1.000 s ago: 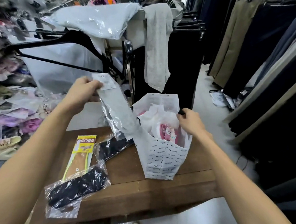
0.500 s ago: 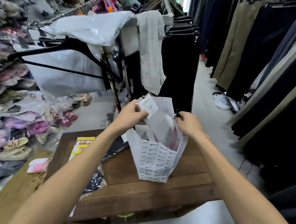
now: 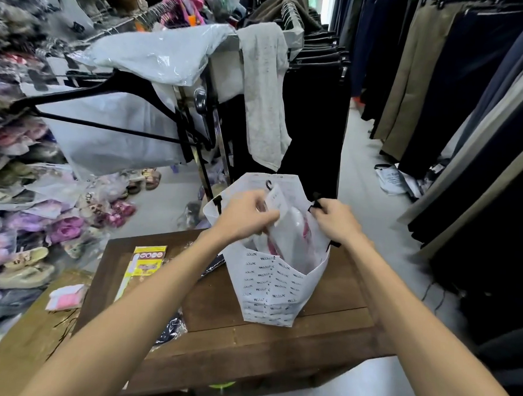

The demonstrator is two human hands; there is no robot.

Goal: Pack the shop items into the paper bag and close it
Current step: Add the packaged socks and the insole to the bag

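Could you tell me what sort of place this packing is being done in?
Most likely a clothing shop: long rows of hung dark and khaki trousers, plastic-wrapped slippers piled at left, and a white printed paper bag on a brown wooden table.

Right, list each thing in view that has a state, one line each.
paper bag: upright on the table, mouth open
clear packet: partly inside the bag
left hand: fingers pinch the packet's top
right hand: grips the bag's black handle at the rim
yellow packet: flat on the wooden table, unpacked
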